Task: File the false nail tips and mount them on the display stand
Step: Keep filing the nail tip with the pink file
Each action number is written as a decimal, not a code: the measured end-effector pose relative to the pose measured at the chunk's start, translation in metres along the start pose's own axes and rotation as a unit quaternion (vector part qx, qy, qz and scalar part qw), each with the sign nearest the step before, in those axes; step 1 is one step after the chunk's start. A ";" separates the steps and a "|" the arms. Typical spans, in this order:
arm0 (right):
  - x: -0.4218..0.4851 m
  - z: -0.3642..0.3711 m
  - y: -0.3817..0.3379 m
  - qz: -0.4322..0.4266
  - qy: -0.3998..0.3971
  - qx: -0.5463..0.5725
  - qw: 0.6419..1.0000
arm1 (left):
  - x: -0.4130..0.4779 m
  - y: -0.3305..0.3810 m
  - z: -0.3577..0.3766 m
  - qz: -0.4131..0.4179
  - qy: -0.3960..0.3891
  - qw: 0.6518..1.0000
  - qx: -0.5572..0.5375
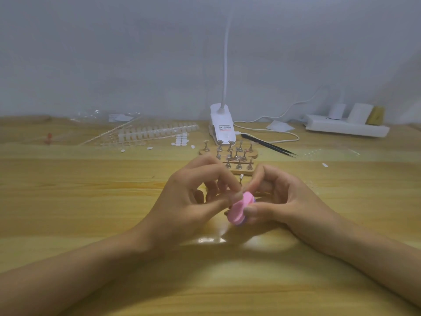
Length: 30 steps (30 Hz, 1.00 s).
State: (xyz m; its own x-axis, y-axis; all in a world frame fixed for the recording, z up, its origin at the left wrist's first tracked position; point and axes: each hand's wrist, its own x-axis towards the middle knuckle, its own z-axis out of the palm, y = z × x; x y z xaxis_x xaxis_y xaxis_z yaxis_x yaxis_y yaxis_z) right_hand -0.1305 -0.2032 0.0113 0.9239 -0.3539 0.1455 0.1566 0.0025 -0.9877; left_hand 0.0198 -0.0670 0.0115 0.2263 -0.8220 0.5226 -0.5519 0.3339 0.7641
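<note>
L hand (189, 197) pinches smth tiny against the pink nail file (239, 209), prob a nail tip, hidden under the fingertips. R hand (280, 201) grips the file, long axis pointing away from the body. Display stand (245, 172) sits just beyond both hands, approx centered, slightly nearer R. Wooden table (91, 201), clip lamp (222, 126) behind, plain wall.

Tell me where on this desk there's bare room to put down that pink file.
Bare wood lies left of the left hand pinching a nail tip, before the nail tip strips, and right of the right hand holding the pink file, before the tweezers and power strip. Crowded: straight behind the hands, with display stand and lamp base.
</note>
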 end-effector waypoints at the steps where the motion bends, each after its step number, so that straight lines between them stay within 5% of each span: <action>1: 0.000 0.001 0.000 -0.004 0.000 -0.002 1.000 | 0.001 -0.001 0.000 -0.006 0.001 1.000 -0.006; 5: 0.000 -0.001 -0.001 -0.018 0.084 0.018 0.996 | 0.002 -0.002 -0.003 -0.040 0.015 0.999 -0.028; 9: -0.001 0.001 -0.001 0.015 0.015 -0.043 0.999 | 0.001 -0.001 -0.002 -0.033 -0.008 0.999 -0.018; 20: -0.002 0.001 -0.003 -0.001 0.074 0.003 0.997 | 0.002 -0.002 -0.003 -0.053 0.023 0.998 -0.024; 24: -0.002 0.005 -0.002 -0.007 0.024 -0.021 0.999 | 0.003 -0.002 -0.003 -0.049 0.024 0.998 -0.023; 27: -0.002 0.002 -0.003 -0.015 0.098 -0.008 0.995 | 0.002 -0.002 -0.003 -0.049 0.023 0.998 -0.023; 30: -0.002 0.003 -0.001 -0.017 0.042 -0.035 0.998 | 0.002 -0.002 -0.002 -0.042 0.018 0.999 -0.021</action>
State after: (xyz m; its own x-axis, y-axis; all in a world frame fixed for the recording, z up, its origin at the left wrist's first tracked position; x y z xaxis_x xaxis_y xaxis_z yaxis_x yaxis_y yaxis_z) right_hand -0.1315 -0.1992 0.0123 0.8857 -0.4294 0.1763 0.1598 -0.0746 -0.9843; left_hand 0.0227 -0.0679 0.0120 0.2991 -0.8314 0.4684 -0.4965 0.2836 0.8204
